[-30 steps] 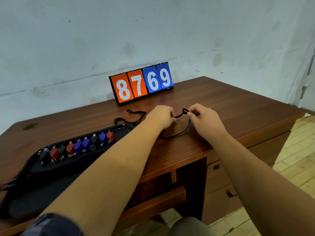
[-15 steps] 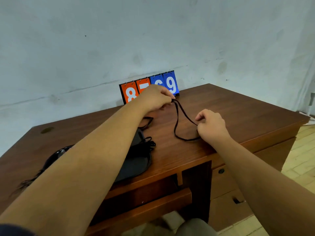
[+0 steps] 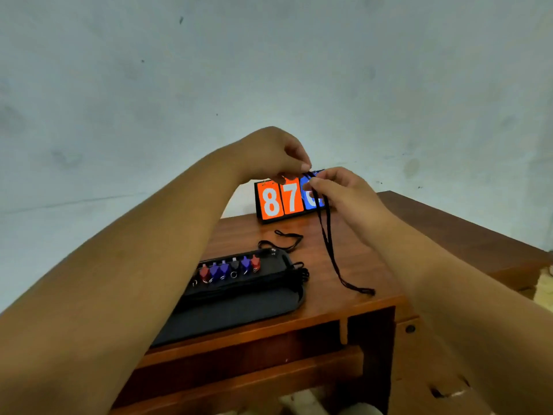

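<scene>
the left hand and the right hand meet in the air above the table, and both pinch the top of a thin black cord. the left hand's thumb and forefinger tips close on it from above, with the other fingers curled in. the right hand pinches it just below and to the right, fingers bent round the strands. whether the two hands touch at the pinch i cannot tell. from there the cord hangs as a doubled length, two strands close together, slanting down toward the near right, and its bottom end lies on the wooden table near the front edge. just left of that end a black soft case lies flat, with a row of red, blue and black whistle-shaped pieces tucked along its far side and a bunch of black strings at its right end. the left forearm passes over the case's left part. a second black cord lies loose on the table between the case and a flip scoreboard, which stands at the back by the pale wall. its orange 8 and 7 cards show, while its blue cards are partly hidden behind the right hand.
</scene>
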Motion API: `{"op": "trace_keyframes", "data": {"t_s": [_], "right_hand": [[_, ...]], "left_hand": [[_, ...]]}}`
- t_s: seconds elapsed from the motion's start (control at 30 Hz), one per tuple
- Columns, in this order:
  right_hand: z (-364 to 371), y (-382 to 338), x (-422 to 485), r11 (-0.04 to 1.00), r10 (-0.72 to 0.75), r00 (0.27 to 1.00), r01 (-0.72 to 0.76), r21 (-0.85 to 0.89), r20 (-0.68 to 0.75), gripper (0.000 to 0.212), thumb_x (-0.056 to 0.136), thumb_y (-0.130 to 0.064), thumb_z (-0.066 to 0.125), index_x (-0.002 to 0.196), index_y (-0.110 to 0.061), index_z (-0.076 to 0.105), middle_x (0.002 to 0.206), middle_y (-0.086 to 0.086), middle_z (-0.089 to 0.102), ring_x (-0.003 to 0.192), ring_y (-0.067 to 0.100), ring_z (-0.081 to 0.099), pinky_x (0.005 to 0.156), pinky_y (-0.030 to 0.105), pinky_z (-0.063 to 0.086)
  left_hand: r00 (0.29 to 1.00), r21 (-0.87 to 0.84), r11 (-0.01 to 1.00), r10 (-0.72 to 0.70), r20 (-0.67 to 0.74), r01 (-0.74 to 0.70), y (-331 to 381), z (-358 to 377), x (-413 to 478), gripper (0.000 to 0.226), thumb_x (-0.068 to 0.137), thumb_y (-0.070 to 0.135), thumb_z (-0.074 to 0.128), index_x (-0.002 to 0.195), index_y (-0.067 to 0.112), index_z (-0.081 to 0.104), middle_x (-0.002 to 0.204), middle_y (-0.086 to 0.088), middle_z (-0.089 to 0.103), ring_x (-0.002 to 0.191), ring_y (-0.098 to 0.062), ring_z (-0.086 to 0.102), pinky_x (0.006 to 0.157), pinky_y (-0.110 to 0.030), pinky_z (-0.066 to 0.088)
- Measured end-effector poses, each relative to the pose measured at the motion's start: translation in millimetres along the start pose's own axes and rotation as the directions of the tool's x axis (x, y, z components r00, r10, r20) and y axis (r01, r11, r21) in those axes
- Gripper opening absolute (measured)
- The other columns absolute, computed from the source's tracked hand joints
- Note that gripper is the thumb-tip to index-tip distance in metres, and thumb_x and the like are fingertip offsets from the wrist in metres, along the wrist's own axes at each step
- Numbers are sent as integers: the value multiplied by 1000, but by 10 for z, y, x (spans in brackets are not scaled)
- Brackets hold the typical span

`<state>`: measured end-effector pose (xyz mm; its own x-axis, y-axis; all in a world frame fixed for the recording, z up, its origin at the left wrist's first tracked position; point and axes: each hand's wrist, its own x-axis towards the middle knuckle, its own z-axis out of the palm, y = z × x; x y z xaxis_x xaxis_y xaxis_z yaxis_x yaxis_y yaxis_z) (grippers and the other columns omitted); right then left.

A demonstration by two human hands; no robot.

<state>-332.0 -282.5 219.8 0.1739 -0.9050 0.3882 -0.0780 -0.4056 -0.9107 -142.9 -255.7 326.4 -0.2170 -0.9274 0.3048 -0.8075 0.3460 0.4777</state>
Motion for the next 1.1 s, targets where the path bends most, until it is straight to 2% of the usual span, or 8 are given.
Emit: {"op": "trace_keyframes", "data": {"t_s": [0.13,0.23,0.33,0.5,0.73,0.97,1.1], "right_hand": [[264,-287,-129,996,14,995,-23,87,95,18,107,-29,67,118,-15,72,104,-3,84,97,9,81,99,40,63],[429,-416,-168,976,17,989,-48,212,145,21,108,-21,67,121,-5,70,108,7,84,98,24,82,100,49,63],[586,-549,-183,953,4,983,-60,295,185,17,107,-18,68,119,-6,67,109,10,83,97,31,82,99,53,63],[884,-748,-203,949,-32,966,-51,311,256,13,107,-21,68,114,-10,71,109,9,83,98,28,81,93,49,65],[1183,-784,-228,889,-25,931,-145,435,363,14,108,-17,65,110,-7,75,91,9,77,78,19,70,89,46,62],[1411,-783,-257,891,-54,878,-172,420,476,16,110,-15,59,104,-8,73,87,7,71,75,18,66,81,42,62],[1485,-688,-284,892,-39,832,-221,395,554,20,111,-14,57,98,-9,72,86,7,68,75,19,64,83,44,61]], "left_hand": [[1000,-47,999,-10,-16,10,-22,-351,-285,10,98,17,80,107,18,83,98,2,82,92,-10,78,84,-30,67],[999,-91,996,-18,-32,15,-59,-537,-463,9,97,15,80,106,16,83,98,-1,83,88,-8,77,84,-30,66],[998,-105,994,-32,-49,27,-111,-703,-619,9,97,13,81,105,15,84,99,-4,82,88,-8,76,84,-30,67],[994,-123,991,-63,-94,51,-239,-939,-879,10,96,14,82,105,16,84,101,-3,82,91,-9,76,85,-29,66],[982,-218,973,-111,-150,76,-522,-1116,-1133,13,96,14,82,109,15,84,108,-7,81,89,-9,75,84,-28,66],[972,-338,936,-162,-172,96,-817,-1172,-1308,14,95,12,83,110,12,84,110,-12,80,94,-15,74,89,-33,66],[959,-371,921,-205,-196,120,-1017,-1155,-1409,13,95,11,83,107,12,84,115,-15,79,94,-15,75,89,-33,66]]}}
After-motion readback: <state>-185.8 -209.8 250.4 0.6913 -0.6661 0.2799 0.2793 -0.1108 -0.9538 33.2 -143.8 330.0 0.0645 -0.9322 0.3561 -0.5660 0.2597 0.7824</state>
